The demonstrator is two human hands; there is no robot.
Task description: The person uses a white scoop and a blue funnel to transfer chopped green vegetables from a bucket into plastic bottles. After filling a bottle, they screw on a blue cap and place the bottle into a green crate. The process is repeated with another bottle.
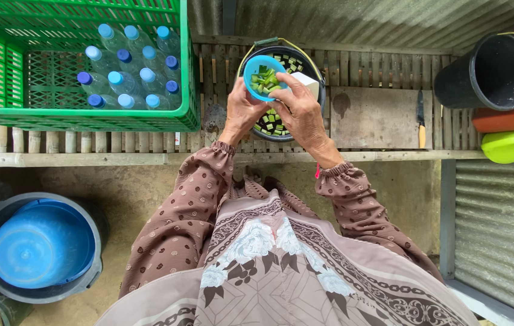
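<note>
The head view showed the left hand (242, 111) gripping a small blue cup (264, 76) of green pieces over the black bucket (281, 90) on the bench (377, 118). The right hand (301, 108) pinched its rim.

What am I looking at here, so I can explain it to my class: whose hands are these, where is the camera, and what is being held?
There is no machine. One camera worn on a person's head looks straight down, so the patterned sleeves and lap at the bottom are that person's own. The left hand holds a small blue cup filled with cut green pieces. The right hand reaches its fingers into the cup. Both are above a black bucket holding more green pieces, standing on a slatted wooden bench. Also on the bench: a green crate of capped bottles, a wooden board and a knife. A blue basin sits below left.
</note>
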